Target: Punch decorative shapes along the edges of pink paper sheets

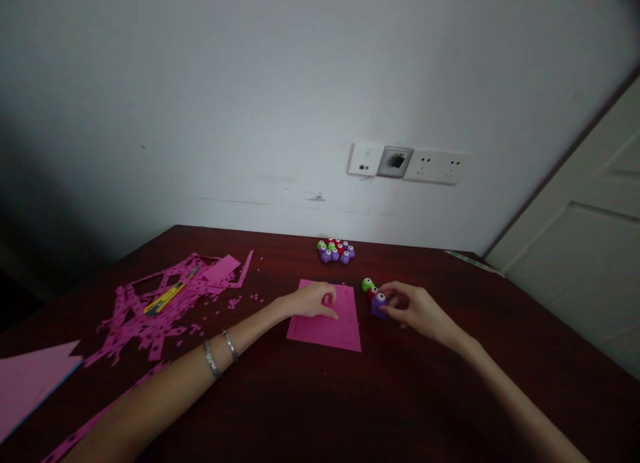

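Note:
A pink sheet (325,331) lies on the dark red-brown table, with faint small marks near its upper right. My left hand (315,299) is over the sheet's upper part, thumb and fingers apart and slightly curled, holding nothing. To the right of the sheet, my right hand (413,306) has its thumb and fingers closed on a small purple craft punch (379,306) with a white round top. Just behind that one are a red craft punch (373,293) and a green craft punch (367,284), in a slanting row.
Several more craft punches (336,251) cluster near the wall. At left are pink punched strips (135,320), a yellow utility knife (165,299) and pink confetti bits (234,304). Pink sheets (35,383) lie at the near left. A thin strip (473,261) lies far right.

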The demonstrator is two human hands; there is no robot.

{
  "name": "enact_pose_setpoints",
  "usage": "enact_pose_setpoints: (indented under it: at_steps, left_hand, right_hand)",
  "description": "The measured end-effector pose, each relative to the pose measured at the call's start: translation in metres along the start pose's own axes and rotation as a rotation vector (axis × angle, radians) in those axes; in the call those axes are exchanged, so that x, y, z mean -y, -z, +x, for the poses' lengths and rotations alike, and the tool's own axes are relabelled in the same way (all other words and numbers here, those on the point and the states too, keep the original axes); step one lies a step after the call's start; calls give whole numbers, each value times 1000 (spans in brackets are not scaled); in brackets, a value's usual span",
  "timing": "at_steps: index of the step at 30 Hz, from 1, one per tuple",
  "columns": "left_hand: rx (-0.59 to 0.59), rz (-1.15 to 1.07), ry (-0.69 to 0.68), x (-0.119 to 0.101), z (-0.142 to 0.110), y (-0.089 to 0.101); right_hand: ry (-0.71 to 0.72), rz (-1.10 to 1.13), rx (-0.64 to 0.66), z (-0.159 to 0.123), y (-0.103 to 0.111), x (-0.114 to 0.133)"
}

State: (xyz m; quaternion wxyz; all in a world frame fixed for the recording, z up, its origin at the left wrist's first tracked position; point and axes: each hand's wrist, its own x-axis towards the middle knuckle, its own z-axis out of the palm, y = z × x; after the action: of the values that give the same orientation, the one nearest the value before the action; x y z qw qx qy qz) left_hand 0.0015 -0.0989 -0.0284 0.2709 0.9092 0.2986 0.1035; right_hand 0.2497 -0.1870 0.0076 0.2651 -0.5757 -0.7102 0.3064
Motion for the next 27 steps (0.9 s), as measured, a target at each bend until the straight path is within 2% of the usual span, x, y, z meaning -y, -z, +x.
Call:
enact_pose_setpoints:
  at_steps: [5, 11, 18, 24, 27]
  left_hand:
    - [5, -3, 8, -4, -3, 3]
    - [13, -9, 6, -3, -2, 3]
    - [5, -12, -20, -1, -2, 2]
    - [-18, -12, -27, 1, -2, 0]
    - [-38, -24, -35, 1, -3, -2]
  right_hand:
    - [-87, 37, -162, 3, 15, -21]
    - [-140, 26, -107, 8, 8, -51]
    - [-125, -22, -68, 7, 8, -56]
    - [-144, 178, -335, 5, 10, -79]
    - [-138, 187, -368, 6, 8, -87]
